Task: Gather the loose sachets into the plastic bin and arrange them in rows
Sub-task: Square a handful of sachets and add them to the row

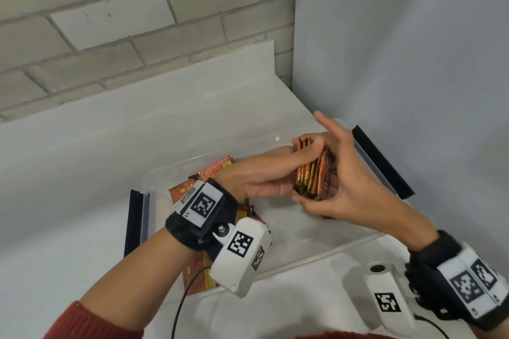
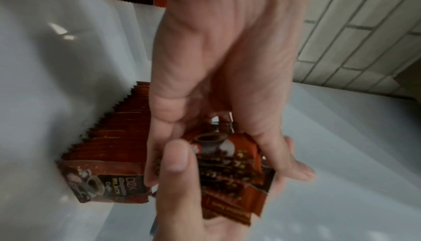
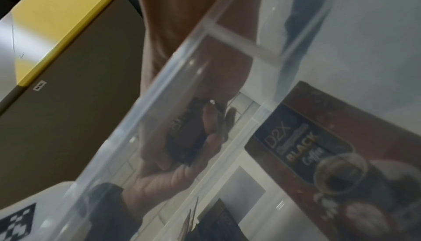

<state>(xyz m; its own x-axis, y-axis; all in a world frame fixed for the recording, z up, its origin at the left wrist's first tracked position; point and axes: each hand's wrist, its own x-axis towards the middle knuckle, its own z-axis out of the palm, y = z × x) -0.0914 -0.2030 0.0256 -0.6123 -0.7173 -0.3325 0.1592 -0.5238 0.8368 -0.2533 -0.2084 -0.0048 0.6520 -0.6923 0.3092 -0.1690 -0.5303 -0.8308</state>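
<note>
The clear plastic bin [image 1: 366,157] sits on the white counter [image 1: 82,146] in the corner, and both my hands are inside it. A finished row of sachets [image 2: 118,124] already stands on edge against 1 wall, seen from my left wrist, its front packet showing the black coffee label. More loose sachets [image 1: 217,169] lie flat in a heap at the bin's left end, partly under my left forearm.

Between my hands is the bundle of sachets [image 1: 311,176] I am squaring up. My right hand [image 1: 347,181] cups it from the right and below, fingers curled under the stack. My left hand [image 1: 264,176] presses against its left face, thumb and fingers closed over the packets. The bundle stands on edge, its long axis running from my chest toward the far wall, tilted slightly.

The standing row lies beyond and below my left fingers, so I judge the bundle has to go down beside it, faces parallel. My left hand is nearer that row.

I cannot count the packets in the bundle, nor see where its lower edge stands relative to the floor of the bin. My right wrist view is blurred and looks through the bin wall, so it tells little.
</note>
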